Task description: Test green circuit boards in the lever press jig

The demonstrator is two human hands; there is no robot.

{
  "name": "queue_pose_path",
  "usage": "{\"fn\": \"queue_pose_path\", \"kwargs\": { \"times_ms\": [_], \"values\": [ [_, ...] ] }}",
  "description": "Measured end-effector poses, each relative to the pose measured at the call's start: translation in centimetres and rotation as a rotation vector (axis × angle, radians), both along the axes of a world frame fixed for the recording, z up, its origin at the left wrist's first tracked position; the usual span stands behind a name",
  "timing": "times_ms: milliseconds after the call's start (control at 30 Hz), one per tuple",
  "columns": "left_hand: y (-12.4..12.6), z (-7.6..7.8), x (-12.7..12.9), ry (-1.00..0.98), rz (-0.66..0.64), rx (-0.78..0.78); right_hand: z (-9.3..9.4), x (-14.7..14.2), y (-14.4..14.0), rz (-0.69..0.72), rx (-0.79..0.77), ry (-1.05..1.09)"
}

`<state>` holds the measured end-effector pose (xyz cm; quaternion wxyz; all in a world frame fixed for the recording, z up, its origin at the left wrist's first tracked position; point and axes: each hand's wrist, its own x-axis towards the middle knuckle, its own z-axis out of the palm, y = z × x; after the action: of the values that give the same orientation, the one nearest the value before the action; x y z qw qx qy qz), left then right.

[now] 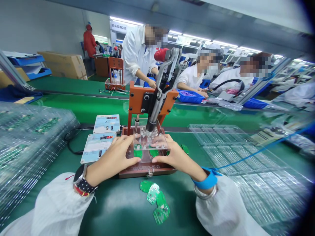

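Note:
A toggle-clamp test fixture (154, 98) with an orange frame stands in front of me. Its clear plate (150, 144) hangs over a brown base (147, 170), and green circuit boards lie on the base. My left hand (121, 149) has its thumb and fingers at the edges of the left circuit board (138, 151). Partly beneath the clear plate, the fingers of my right hand (173, 152) are around another circuit board (154, 152), thumb at its front. Several loose circuit boards (161, 208) lie on the mat just before the fixture.
Two counter boxes with red digits (98, 147) stand left of the fixture. Stacked clear trays with boards (29, 141) fill the left side; clear trays (233, 157) lie at right. A blue cord (265, 147) runs from my right wristband. Co-workers (137, 52) work across the bench.

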<state>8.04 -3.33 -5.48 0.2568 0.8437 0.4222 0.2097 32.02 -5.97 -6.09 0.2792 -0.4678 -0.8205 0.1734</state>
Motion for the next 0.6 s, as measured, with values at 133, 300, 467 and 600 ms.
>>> {"fn": "queue_pose_path", "kwargs": {
  "times_ms": [133, 300, 467, 600],
  "values": [
    [0.1, 0.0, 0.2, -0.020, -0.011, -0.010, 0.5, -0.6, -0.7, -0.018, -0.012, -0.056],
    [0.3, -0.2, 0.0, -0.020, -0.009, 0.004, 0.4, -0.7, -1.3, -0.027, -0.004, -0.068],
    [1.2, 1.6, -2.1, -0.003, -0.074, 0.029, 3.6, 2.1, 0.7, -0.273, 0.155, 0.360],
    [3.1, 3.0, -4.7, 0.107, -0.053, 0.029, 9.9, 2.3, 6.1, -0.420, 0.425, 0.649]
  ]
}}
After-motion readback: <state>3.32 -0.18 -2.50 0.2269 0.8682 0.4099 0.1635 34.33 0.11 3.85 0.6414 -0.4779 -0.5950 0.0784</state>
